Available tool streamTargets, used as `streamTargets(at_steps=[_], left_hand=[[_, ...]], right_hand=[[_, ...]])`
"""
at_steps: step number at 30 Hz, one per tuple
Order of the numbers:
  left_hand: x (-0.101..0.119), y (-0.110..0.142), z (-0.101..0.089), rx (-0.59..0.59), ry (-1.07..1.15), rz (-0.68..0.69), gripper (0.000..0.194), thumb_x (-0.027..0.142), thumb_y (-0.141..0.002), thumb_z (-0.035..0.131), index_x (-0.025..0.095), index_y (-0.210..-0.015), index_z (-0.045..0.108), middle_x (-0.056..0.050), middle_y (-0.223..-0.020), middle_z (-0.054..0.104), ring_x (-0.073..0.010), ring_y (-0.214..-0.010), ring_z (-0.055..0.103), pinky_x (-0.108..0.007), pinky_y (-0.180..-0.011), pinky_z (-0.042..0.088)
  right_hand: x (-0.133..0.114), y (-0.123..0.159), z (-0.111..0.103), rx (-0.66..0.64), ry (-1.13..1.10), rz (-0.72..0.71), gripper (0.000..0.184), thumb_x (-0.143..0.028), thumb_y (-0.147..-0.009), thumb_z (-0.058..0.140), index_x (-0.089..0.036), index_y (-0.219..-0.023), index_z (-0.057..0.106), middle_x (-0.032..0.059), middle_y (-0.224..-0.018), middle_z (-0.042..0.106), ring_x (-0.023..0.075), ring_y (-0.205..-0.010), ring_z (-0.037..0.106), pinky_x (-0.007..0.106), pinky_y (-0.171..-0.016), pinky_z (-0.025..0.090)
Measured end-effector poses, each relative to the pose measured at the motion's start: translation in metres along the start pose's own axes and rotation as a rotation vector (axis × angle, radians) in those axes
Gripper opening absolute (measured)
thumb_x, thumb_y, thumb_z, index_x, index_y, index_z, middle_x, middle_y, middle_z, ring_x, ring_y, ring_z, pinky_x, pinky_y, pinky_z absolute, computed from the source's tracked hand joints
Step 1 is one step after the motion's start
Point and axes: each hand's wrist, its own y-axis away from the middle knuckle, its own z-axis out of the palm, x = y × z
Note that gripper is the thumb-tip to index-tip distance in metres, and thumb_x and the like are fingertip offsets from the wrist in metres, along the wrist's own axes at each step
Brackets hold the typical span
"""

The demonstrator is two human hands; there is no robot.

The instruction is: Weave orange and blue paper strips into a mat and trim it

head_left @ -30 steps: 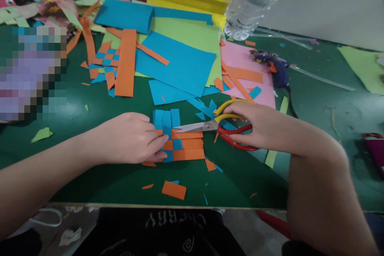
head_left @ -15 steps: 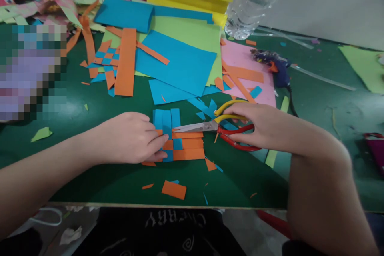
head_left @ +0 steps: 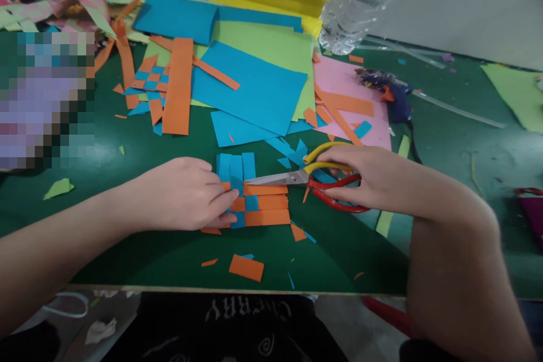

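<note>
A small woven mat of blue and orange paper strips [head_left: 254, 203] lies on the green table [head_left: 139, 249] near its front edge. My left hand [head_left: 182, 195] presses flat on the mat's left side, fingertips on the weave. My right hand [head_left: 373, 178] grips scissors [head_left: 305, 178] with a yellow and a red handle. The blades lie nearly together, pointing left along the top orange strip of the mat.
Blue, green, pink and yellow paper sheets [head_left: 250, 85] with orange strips [head_left: 178, 85] cover the middle back. A second woven piece [head_left: 150, 82] lies at back left. A clear plastic bottle [head_left: 365, 0] and a glue gun [head_left: 388, 96] sit at back right. Orange scraps [head_left: 246, 267] lie near the front edge.
Almost nothing differs. The scissors and my right hand have shifted a touch; my left hand stays on the mat.
</note>
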Motion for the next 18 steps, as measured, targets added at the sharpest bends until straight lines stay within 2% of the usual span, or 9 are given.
streamTargets(at_steps=[11, 14, 18], left_hand=[[-0.0002, -0.0013, -0.0019, -0.06, 0.052, -0.035, 0.035, 0.038, -0.102, 0.05, 0.015, -0.087, 0.072, -0.004, -0.066, 0.071, -0.0148, -0.055, 0.061, -0.031, -0.055, 0.039], [-0.0004, -0.0007, -0.0014, -0.082, 0.037, -0.034, 0.037, 0.039, -0.103, 0.047, 0.016, -0.089, 0.072, -0.003, -0.067, 0.071, -0.015, -0.056, 0.062, -0.031, -0.055, 0.039], [-0.0002, -0.0009, -0.0007, -0.055, 0.026, -0.02, 0.04, 0.037, -0.106, 0.041, 0.015, -0.089, 0.072, -0.003, -0.067, 0.072, -0.0145, -0.056, 0.062, -0.031, -0.055, 0.039]], right_hand=[[-0.0012, -0.0004, -0.0007, 0.0, 0.005, -0.002, 0.035, -0.047, -0.088, 0.057, -0.024, -0.112, 0.068, 0.0082, -0.109, 0.071, 0.0251, -0.092, 0.067, 0.035, -0.072, 0.048], [-0.0013, -0.0006, -0.0013, -0.012, -0.001, 0.005, 0.038, -0.048, -0.088, 0.056, -0.023, -0.114, 0.067, 0.0086, -0.109, 0.071, 0.0252, -0.092, 0.066, 0.035, -0.073, 0.048], [-0.0018, -0.0004, -0.0021, -0.022, 0.003, 0.009, 0.039, -0.048, -0.089, 0.055, -0.023, -0.115, 0.067, 0.0087, -0.109, 0.071, 0.0255, -0.091, 0.066, 0.036, -0.073, 0.048]])
